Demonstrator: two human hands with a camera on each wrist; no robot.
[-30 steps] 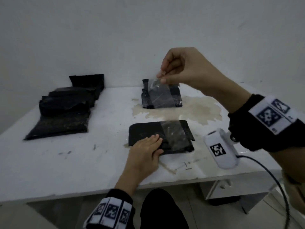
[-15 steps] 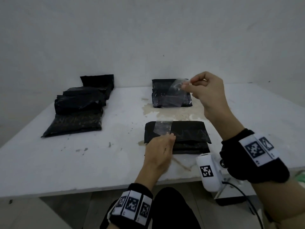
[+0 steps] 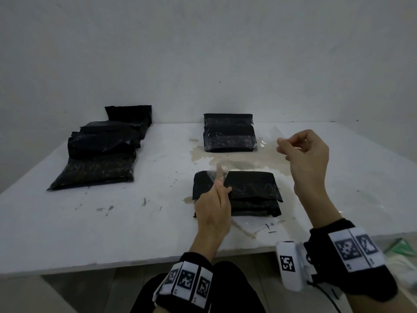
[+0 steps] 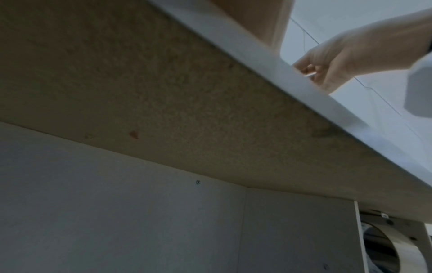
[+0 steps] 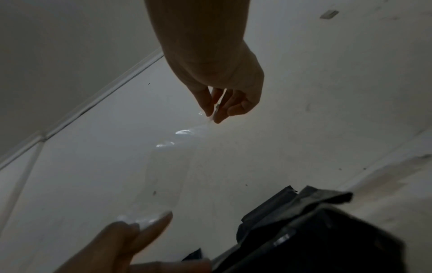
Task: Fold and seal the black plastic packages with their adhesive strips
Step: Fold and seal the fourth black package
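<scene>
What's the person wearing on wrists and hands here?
Hands are bare, no gloves. Left wrist has a black band with white square-coded tags. Right wrist has the same kind of band, plus a white camera box with one coded tag and a black cable.

On the table (image 3: 112, 233): 6 black packages (image 3: 237, 190), 1 clear strip (image 5: 163, 175), 2 hands (image 3: 212, 208).

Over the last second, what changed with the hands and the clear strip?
The right hand carried its end of the clear plastic liner strip down and rightward. The left hand went from pressing the near black plastic package to pinching the strip's other end. The far package and left pile stayed.
</scene>
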